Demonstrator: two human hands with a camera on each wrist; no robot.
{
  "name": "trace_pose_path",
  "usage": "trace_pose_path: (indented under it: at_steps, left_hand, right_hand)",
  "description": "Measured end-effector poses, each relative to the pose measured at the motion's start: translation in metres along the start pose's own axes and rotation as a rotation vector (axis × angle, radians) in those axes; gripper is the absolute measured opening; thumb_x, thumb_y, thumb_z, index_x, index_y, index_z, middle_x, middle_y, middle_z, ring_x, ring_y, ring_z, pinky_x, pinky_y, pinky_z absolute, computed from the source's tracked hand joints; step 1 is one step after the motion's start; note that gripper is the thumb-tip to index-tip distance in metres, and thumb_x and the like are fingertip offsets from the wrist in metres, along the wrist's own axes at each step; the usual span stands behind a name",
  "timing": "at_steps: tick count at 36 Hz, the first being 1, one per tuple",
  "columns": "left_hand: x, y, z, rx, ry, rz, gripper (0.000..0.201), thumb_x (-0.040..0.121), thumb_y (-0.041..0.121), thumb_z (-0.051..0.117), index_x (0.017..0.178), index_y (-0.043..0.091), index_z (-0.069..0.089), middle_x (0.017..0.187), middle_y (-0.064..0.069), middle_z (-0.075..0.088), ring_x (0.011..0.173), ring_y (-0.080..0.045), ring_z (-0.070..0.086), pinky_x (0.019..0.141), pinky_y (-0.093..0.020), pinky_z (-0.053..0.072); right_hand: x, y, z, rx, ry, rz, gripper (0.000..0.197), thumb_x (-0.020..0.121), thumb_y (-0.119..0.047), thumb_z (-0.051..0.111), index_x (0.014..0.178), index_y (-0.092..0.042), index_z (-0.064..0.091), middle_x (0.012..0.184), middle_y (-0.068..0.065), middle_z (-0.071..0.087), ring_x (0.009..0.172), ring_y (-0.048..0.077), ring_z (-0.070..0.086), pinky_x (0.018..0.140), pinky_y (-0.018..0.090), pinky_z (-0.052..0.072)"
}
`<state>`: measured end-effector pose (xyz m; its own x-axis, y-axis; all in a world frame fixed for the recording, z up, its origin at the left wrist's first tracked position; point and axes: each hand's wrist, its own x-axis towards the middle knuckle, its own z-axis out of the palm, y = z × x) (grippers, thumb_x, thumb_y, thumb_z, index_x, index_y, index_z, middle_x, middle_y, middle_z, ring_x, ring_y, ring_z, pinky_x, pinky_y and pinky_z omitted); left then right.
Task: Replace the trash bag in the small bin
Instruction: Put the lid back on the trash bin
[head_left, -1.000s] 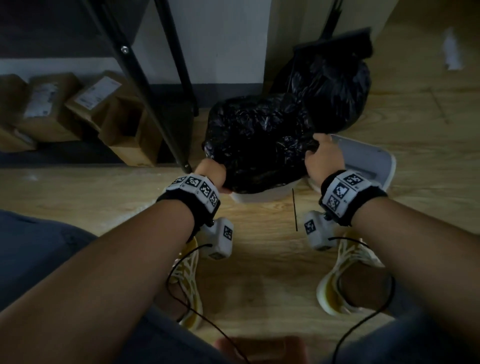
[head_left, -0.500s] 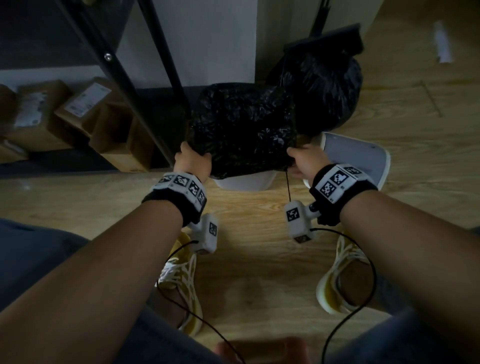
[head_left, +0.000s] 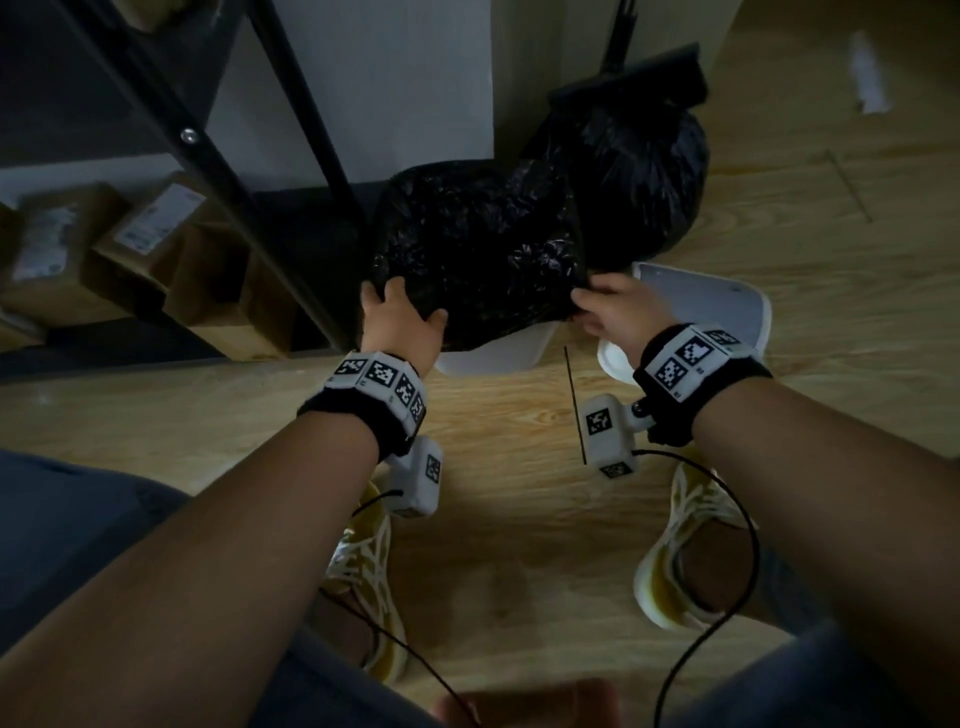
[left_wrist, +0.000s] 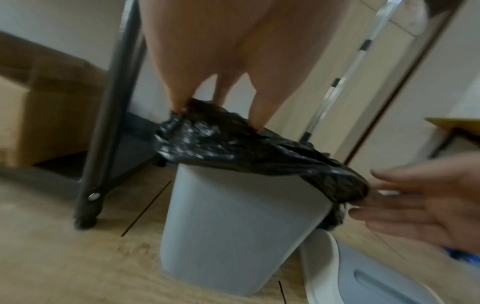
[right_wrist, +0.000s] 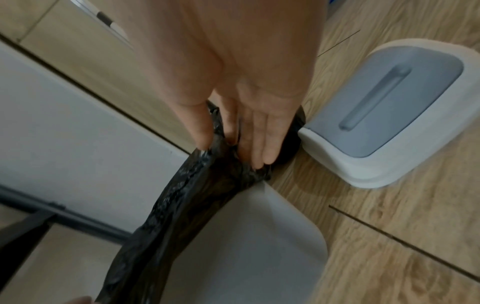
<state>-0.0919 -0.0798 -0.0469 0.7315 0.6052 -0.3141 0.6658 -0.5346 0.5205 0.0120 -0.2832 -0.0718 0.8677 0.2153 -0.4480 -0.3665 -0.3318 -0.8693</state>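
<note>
A small white bin (head_left: 488, 358) stands on the wood floor with a black trash bag (head_left: 472, 249) puffed up over its mouth. The bag's edge (left_wrist: 233, 148) is folded over the rim of the bin (left_wrist: 233, 226). My left hand (head_left: 400, 312) lies over the bin's left corner, its straight fingers (left_wrist: 262, 111) pushed into the bag's fold and the thumb spread across the front. My right hand (head_left: 608, 306) pinches the bag's edge (right_wrist: 207, 185) between thumb and fingers (right_wrist: 259, 144) at the right corner of the bin (right_wrist: 246, 236).
The bin's white and grey lid (head_left: 727, 306) lies on the floor right of the bin. A full black bag (head_left: 634, 171) sits behind against the wall. A black shelf leg (head_left: 291, 208) and cardboard boxes (head_left: 130, 244) stand to the left. My shoes (head_left: 675, 561) are near.
Both hands have shifted along the bag's edge to the bin's front corners. The left hand's thumb has spread out over the bag.
</note>
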Motion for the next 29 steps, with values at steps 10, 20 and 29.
trace_pose_path:
  at_steps: [10, 20, 29]
  left_hand:
    - [-0.019, 0.075, 0.036, 0.112, 0.073, 0.499, 0.058, 0.098, 0.024, 0.045, 0.152, 0.014, 0.023, 0.161, -0.010, 0.010, 0.150, -0.028, 0.006, 0.123, -0.036, 0.011]
    - [-0.026, 0.152, 0.097, 0.110, -0.160, 0.637, 0.058, 0.099, 0.022, 0.044, 0.153, 0.014, 0.022, 0.161, -0.008, 0.013, 0.149, -0.024, 0.016, 0.121, -0.032, 0.017]
    - [0.006, 0.178, 0.165, 0.226, -0.347, 0.506, 0.062, 0.095, 0.021, 0.047, 0.151, 0.011, 0.023, 0.158, -0.010, 0.021, 0.145, -0.027, 0.026, 0.116, -0.033, 0.025]
  right_hand:
    - [0.016, 0.018, -0.065, -0.169, 0.221, 0.070, 0.034, 0.092, -0.008, 0.053, 0.123, 0.003, 0.059, 0.095, 0.007, 0.057, 0.089, 0.021, 0.055, 0.099, 0.045, 0.049]
    - [0.024, 0.032, -0.123, -0.365, 0.397, 0.170, 0.042, 0.090, -0.022, 0.055, 0.129, -0.007, 0.056, 0.106, 0.018, 0.062, 0.107, 0.036, 0.062, 0.080, 0.036, 0.049]
    - [0.044, 0.076, -0.175, -0.396, 0.453, 0.334, 0.060, 0.089, -0.013, 0.049, 0.146, -0.016, 0.033, 0.135, 0.015, 0.053, 0.106, 0.035, 0.059, 0.077, 0.038, 0.049]
